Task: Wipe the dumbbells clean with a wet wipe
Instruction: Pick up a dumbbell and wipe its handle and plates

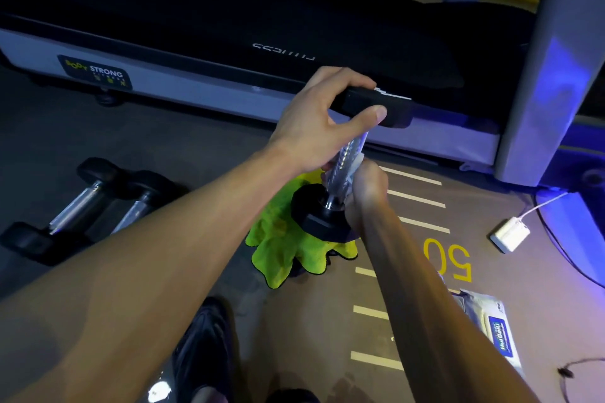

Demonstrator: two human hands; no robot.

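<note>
A black-headed dumbbell point(347, 154) with a silver knurled handle stands tilted on end, its lower head point(314, 213) resting on a lime-green cloth point(281, 249). My left hand point(320, 121) grips its upper head from above. My right hand point(366, 190) is wrapped round the lower handle with a white wet wipe point(355, 168) bunched between fingers and metal. Two more dumbbells point(85, 203) lie side by side on the floor at the left. A wet wipe packet point(494, 327) lies on the floor at the lower right.
A treadmill deck point(196, 75) runs across the back, its grey upright point(550, 75) at the right. A white charger block point(509, 234) with cable lies on the floor to the right. A dark shoe point(203, 347) shows at the bottom. Yellow floor markings point(448, 258) surround the cloth.
</note>
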